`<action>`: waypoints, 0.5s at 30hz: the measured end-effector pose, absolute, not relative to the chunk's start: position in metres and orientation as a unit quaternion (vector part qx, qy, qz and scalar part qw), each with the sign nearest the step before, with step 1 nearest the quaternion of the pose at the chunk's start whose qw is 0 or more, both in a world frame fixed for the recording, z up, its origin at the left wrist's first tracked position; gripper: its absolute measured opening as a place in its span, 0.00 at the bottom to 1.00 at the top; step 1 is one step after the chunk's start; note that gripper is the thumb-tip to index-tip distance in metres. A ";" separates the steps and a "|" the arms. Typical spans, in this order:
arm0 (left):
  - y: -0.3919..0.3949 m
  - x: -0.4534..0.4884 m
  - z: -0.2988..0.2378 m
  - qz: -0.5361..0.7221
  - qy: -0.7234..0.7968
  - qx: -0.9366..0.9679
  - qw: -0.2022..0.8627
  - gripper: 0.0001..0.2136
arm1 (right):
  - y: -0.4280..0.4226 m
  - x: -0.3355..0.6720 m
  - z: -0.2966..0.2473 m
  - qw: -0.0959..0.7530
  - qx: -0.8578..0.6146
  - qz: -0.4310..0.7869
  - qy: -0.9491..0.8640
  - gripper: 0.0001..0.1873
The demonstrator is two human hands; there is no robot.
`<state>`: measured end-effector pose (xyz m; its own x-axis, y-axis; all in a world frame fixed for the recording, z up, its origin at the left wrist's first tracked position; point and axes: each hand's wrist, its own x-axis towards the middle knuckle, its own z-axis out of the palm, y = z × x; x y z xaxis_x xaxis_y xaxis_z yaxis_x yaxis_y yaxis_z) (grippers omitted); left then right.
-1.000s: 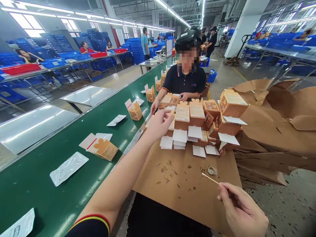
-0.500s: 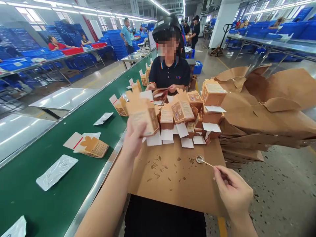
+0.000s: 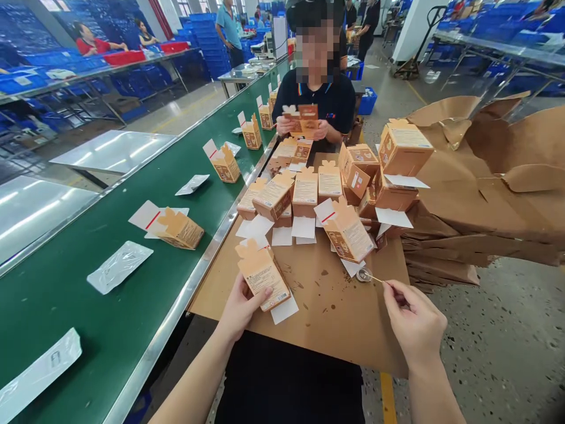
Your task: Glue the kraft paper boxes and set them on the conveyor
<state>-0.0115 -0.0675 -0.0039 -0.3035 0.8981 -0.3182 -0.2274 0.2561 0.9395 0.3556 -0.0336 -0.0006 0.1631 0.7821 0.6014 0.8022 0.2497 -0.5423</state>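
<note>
My left hand [image 3: 242,308] grips a small orange carton [image 3: 263,278] with its white flap hanging open, held low over the brown cardboard sheet [image 3: 318,318] on my lap. My right hand [image 3: 414,321] pinches a thin wooden stick [image 3: 377,279] whose tip rests in a small round metal cap [image 3: 364,275] on the sheet. A heap of the same orange cartons [image 3: 326,188] with open white flaps lies just beyond both hands.
A green conveyor belt [image 3: 66,318] runs along my left, carrying cartons [image 3: 179,228] and clear plastic pouches [image 3: 119,266]. A person in a dark shirt [image 3: 329,100] sits opposite, holding a carton. Crumpled brown cardboard [image 3: 494,182] is piled at the right. Blue crates fill the background.
My left hand reached into the heap, took one carton and brought it down near my lap. My right hand moved the stick's tip into the metal cap.
</note>
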 end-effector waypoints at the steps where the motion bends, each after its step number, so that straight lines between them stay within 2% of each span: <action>1: -0.067 -0.011 -0.002 0.542 0.595 0.284 0.521 0.41 | -0.036 0.356 0.001 0.461 -0.613 -0.016 -0.641 0.23; 5: -0.069 -0.013 0.002 0.548 0.596 0.298 0.506 0.41 | -0.050 0.356 0.007 0.485 -0.625 0.014 -0.612 0.24; 9: -0.066 -0.012 -0.005 0.548 0.602 0.317 0.488 0.43 | -0.071 0.323 0.005 0.514 -0.606 0.133 -0.592 0.18; 11: -0.060 -0.011 -0.009 0.541 0.599 0.325 0.493 0.43 | -0.079 0.291 0.000 0.498 -0.558 0.221 -0.626 0.14; 15: -0.050 -0.012 -0.013 0.509 0.597 0.330 0.525 0.41 | -0.085 0.233 -0.016 0.462 -0.494 0.300 -0.673 0.16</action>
